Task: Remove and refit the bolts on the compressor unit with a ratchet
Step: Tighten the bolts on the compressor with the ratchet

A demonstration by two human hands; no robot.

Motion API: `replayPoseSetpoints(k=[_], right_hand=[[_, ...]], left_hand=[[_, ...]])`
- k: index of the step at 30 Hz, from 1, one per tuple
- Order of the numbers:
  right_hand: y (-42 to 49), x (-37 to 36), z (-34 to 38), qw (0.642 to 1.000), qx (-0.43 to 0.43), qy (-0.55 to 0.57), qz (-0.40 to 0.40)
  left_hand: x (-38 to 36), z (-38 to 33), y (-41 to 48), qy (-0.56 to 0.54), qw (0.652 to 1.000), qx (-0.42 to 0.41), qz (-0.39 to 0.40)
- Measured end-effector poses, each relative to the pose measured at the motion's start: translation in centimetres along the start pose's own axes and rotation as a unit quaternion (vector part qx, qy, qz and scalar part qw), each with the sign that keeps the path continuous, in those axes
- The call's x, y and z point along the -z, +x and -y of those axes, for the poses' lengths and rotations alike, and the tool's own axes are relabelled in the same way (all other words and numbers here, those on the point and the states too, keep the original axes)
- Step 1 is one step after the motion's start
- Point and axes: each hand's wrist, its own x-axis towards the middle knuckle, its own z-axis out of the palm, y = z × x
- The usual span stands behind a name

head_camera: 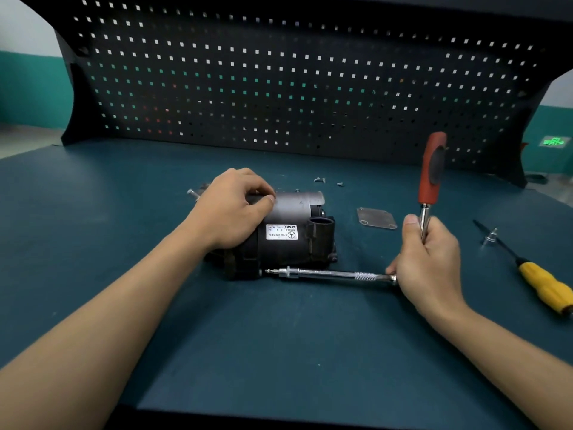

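Note:
The black compressor unit (288,234) lies on its side in the middle of the blue-green bench mat, a white label facing up. My left hand (231,209) rests on top of its left end, fingers curled over the housing. My right hand (429,262) grips the ratchet (431,172) near its head; the red and black handle points up. A long chrome extension (328,273) runs left from the ratchet head, and its bit tip touches the compressor's lower front corner. Loose bolts (319,180) lie behind the unit.
A small metal cover plate (376,217) lies right of the compressor. A yellow-handled screwdriver (539,280) lies at the far right, with a bolt (490,237) beside its shaft. Another bolt (193,193) sits behind my left hand. A black pegboard (279,88) backs the bench.

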Motion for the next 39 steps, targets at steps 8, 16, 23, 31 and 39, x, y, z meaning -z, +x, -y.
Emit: replayPoseSetpoints(k=[8, 16, 23, 31, 39], right_hand=[[0.0, -0.3, -0.2, 1.0, 0.001, -0.007, -0.005], [0.1, -0.6, -0.1, 1.0, 0.026, -0.009, 0.003], [1.2, -1.0, -1.0, 0.999, -0.028, 0.013, 0.041], [2.1, -1.6, -1.5, 0.992, -0.108, 0.017, 0.063], [2.1, -1.7, -1.0, 0.988, -0.139, 0.009, 0.073]], left_hand=[[-0.1, 0.0, 0.1, 0.0, 1.0, -0.003, -0.002], [-0.6, 0.1, 0.1, 0.002, 1.0, -0.003, -0.01], [-0.9, 0.4, 0.1, 0.009, 1.0, -0.004, -0.015], [-0.8, 0.7, 0.4, -0.009, 1.0, -0.006, -0.028], [-0.8, 0.9, 0.5, -0.015, 0.999, -0.004, -0.038]])
